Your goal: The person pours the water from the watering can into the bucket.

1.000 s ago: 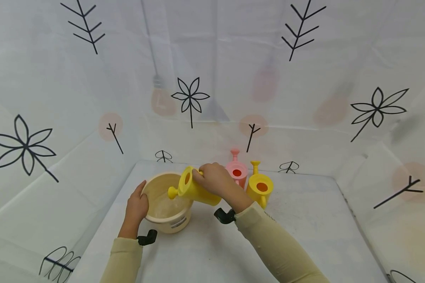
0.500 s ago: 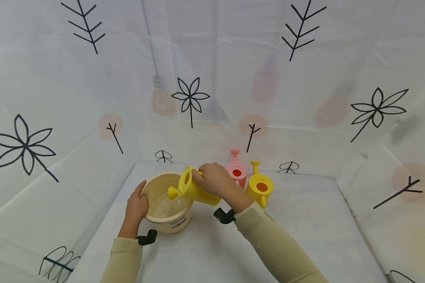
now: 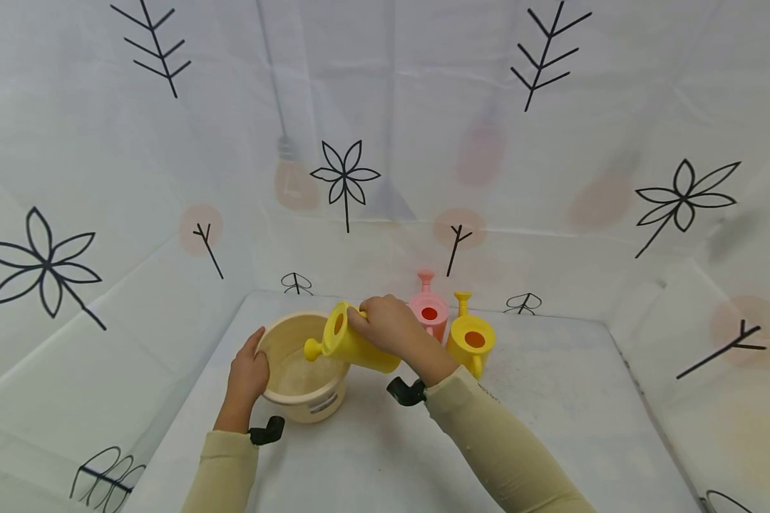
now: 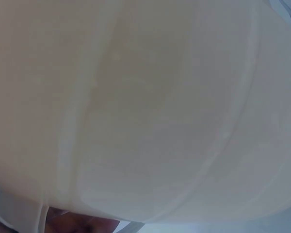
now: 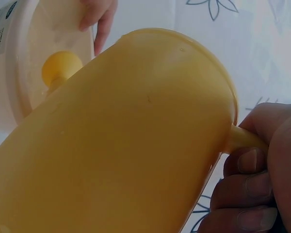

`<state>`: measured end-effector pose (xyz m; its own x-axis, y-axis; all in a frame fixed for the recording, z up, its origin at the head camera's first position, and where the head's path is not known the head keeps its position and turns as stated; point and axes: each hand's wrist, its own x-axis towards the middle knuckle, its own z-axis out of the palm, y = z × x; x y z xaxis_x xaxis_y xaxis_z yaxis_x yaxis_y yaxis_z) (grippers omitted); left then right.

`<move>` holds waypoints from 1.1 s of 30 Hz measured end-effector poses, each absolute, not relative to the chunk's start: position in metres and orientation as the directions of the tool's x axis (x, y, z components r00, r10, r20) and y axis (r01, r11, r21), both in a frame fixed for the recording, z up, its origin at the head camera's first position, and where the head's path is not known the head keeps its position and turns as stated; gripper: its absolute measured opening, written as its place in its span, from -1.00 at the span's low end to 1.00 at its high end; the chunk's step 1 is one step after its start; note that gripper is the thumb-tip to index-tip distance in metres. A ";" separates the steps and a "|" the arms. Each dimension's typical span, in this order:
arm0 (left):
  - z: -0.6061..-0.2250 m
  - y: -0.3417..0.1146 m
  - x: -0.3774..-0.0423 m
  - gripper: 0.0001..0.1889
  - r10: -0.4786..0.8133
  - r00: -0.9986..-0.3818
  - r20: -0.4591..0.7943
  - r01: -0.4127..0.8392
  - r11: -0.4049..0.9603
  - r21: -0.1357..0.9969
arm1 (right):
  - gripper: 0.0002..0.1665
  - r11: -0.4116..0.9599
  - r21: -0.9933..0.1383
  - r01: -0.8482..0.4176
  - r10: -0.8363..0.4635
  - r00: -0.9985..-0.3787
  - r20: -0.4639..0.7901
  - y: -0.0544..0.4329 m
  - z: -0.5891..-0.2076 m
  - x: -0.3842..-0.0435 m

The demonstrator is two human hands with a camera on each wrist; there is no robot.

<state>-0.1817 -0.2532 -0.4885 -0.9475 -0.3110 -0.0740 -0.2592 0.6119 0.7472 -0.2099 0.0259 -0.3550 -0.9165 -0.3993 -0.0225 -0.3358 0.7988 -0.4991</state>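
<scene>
My left hand (image 3: 249,376) grips the left side of a cream plastic bucket (image 3: 295,406), thumb over the rim. The bucket's pale wall (image 4: 150,111) fills the left wrist view. With my right hand (image 3: 391,326) I hold a yellow watering can (image 3: 362,355) by its handle, fingers curled round it, as the right wrist view shows. The can is tipped left, its round spout head (image 5: 61,67) inside the bucket's mouth. Clear liquid seems to lie in the bucket's bottom.
Behind my right wrist stand a pink watering can (image 3: 438,305) and a second yellow watering can (image 3: 467,326), both upright. The white table (image 3: 552,399) meets cloth walls (image 3: 385,85) printed with black plants at the back and sides.
Both hands, the bucket and the tipped watering can stay in place. Inside the bucket, the surface looks rippled half a second ago and smoother now.
</scene>
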 end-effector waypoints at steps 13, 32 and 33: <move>-0.488 -0.254 -0.181 -0.41 -0.306 -0.949 -0.078 -0.258 0.609 0.750 | -0.54 0.800 -0.501 -0.330 -0.399 -0.917 -0.032 0.026 -0.355 -0.209; -0.487 -0.253 -0.180 -0.41 -0.307 -0.949 -0.080 -0.260 0.611 0.748 | -0.53 0.804 -0.504 -0.316 -0.394 -0.918 -0.053 0.025 -0.352 -0.208; -0.488 -0.253 -0.180 -0.41 -0.308 -0.948 -0.079 -0.261 0.610 0.748 | -0.53 0.804 -0.504 -0.316 -0.394 -0.918 -0.053 0.025 -0.352 -0.207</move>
<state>-0.1801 -0.2525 -0.4875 -0.9480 -0.3082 -0.0793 -0.2609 0.6102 0.7480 -0.2074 0.0254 -0.3516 -0.9176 -0.3939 -0.0528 -0.3161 0.8039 -0.5039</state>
